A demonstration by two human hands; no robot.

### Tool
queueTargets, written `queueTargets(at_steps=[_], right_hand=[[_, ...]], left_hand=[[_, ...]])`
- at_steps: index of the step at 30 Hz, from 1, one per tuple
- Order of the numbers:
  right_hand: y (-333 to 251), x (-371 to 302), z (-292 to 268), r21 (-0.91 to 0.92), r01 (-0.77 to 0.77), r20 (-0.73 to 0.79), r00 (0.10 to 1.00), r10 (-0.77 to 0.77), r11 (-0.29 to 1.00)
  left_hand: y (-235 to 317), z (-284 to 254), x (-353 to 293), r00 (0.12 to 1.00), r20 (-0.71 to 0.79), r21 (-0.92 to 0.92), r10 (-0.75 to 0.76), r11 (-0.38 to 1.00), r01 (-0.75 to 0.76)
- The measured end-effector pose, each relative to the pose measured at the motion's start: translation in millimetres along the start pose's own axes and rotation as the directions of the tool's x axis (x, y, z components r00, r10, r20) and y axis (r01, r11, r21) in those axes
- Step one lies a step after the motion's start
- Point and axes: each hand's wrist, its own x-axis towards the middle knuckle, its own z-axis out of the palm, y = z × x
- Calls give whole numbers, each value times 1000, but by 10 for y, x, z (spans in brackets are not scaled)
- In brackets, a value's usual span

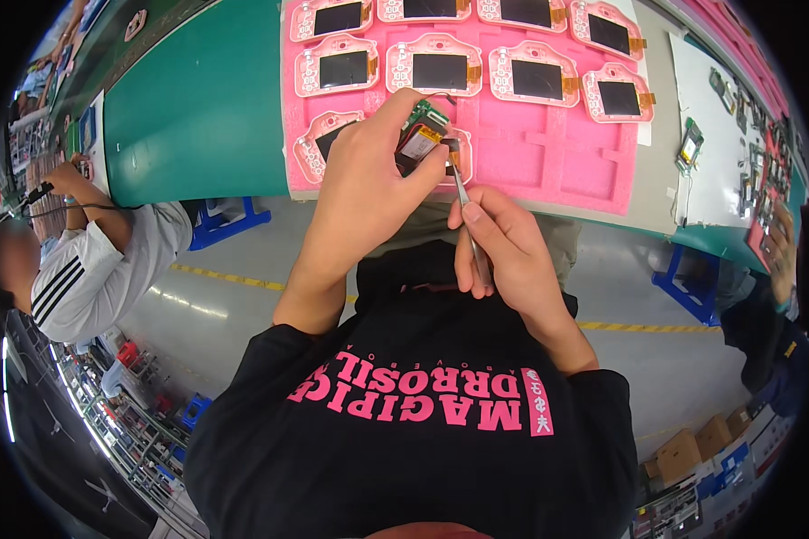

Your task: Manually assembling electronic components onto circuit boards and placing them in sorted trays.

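Note:
My left hand (pixel 361 180) grips a green circuit board (pixel 432 117) with a silver battery (pixel 419 144) on it, thumb and fingers on its sides. The board is tilted over a pink plastic shell (pixel 464 166) in the near row of a pink foam tray (pixel 593 171). Metal tweezers (pixel 462 187) are in my right hand (pixel 505 241), tips pointing away from me. Those tips are at an orange flat cable (pixel 453 160) beside the board; whether they pinch it I cannot tell. Most of that shell is hidden by my left hand.
Several pink shells with dark screens (pixel 435 72) fill the tray's farther rows. Another shell (pixel 310 154) lies left of my hand. On the right, a white sheet (pixel 692 99) bears circuit boards. A person in a white shirt (pixel 108 265) sits left; another person's hand (pixel 782 256) shows right.

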Motion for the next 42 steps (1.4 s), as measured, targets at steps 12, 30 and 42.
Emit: queueTargets(at_steps=[12,30,42], right_hand=[[189,-19,27,-69,209,-88,973,-214,976],[306,20,-14,-697,464,-70,715,-696,547],[289,-30,-7,-676,443,-103,734,-671,589]], left_hand=[[38,-248,-249,964,172,-441,-202,859,259],[-70,-204,-302,948,278,-335,-156,909,248],[-31,-80,-274,955,232,-334,-183,908,255]])
